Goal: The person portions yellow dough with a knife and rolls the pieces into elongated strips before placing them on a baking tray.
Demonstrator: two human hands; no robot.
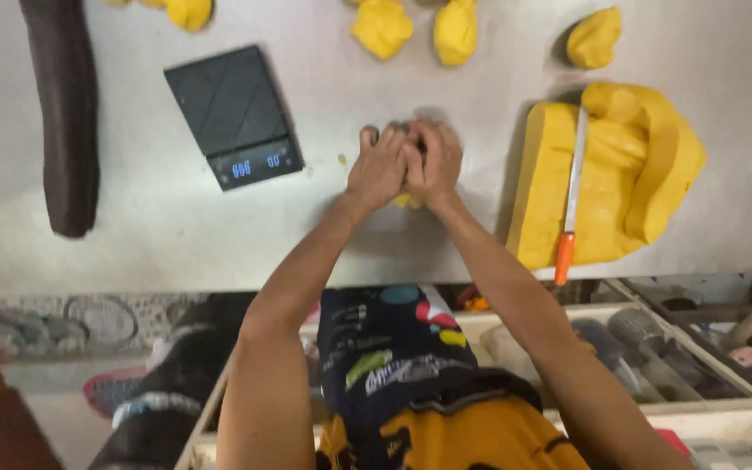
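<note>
The left hand (379,165) and right hand (433,161) are pressed together, cupped shut over a small dough piece (407,201), of which only a yellow sliver is seen beneath the wrists. Bare table (158,235) is left toward the body, up to the near edge. A black scale (232,115) lies just left of the hands; a large dough block (611,174) with a knife (570,196) on it lies close on the right. Dough balls (382,26) sit beyond the fingers.

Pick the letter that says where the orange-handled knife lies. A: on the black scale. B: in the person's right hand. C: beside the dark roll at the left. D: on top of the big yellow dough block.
D: the knife rests across the big yellow dough block, its handle overhanging the near edge.
</note>
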